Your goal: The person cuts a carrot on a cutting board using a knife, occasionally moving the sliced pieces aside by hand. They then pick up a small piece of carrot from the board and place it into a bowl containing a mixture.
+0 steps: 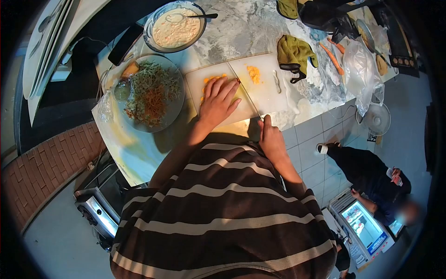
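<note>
My right hand [272,138] is closed around the handle of a knife [251,103] at the near edge of a white cutting board [272,98]. The thin blade runs diagonally away across the board. My left hand [218,100] lies on the board left of the blade, palm down, with its fingers stretched out and somewhat apart. Orange vegetable pieces [207,80], perhaps carrot, show around and beneath its fingers; the hand hides some of them. A small heap of finely chopped orange bits [253,74] sits right of the blade.
Left of the board is a large plate [175,109] of shredded vegetables. Behind stands a bowl [147,35] of creamy mixture with a spoon [203,16]. To the right lie green gloves [295,53], carrots [331,59] and a plastic bag [360,69]. Another person [357,162] stands lower right.
</note>
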A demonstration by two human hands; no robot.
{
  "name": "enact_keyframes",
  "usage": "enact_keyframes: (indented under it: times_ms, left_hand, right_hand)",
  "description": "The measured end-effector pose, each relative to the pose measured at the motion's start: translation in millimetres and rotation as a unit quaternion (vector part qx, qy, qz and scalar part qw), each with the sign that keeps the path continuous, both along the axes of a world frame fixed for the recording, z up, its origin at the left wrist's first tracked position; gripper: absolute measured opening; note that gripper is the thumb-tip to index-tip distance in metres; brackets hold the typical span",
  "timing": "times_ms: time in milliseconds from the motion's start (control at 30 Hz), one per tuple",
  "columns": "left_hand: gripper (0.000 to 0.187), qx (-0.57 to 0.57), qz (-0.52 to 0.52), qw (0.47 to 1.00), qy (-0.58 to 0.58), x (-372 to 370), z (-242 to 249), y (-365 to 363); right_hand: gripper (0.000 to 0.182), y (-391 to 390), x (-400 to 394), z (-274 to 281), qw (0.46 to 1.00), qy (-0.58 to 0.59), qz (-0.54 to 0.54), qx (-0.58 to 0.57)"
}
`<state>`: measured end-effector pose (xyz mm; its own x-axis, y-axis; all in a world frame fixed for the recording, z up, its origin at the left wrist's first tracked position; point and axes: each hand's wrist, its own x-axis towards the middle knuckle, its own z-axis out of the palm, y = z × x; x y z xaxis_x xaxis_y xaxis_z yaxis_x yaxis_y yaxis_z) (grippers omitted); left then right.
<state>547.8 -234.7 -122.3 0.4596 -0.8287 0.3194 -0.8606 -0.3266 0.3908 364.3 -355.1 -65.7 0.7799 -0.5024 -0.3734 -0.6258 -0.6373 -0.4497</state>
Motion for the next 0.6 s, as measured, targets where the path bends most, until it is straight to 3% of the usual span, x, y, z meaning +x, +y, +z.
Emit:
enact_keyframes:
  times_ms: [400, 600]
  left_hand:
    - [0.051, 0.001, 0.003, 1.0, -0.002, -1, 0, -1]
    - [0.052, -0.016, -0.012, 1.0, -0.012, 0, 4, -2]
  right_hand:
    - [0.025, -10, 8, -5, 0.999, 0.0, -0.001, 0.043]
    - [0.039, -36, -9, -25, 0.975, -0.119, -0.013, 0.188]
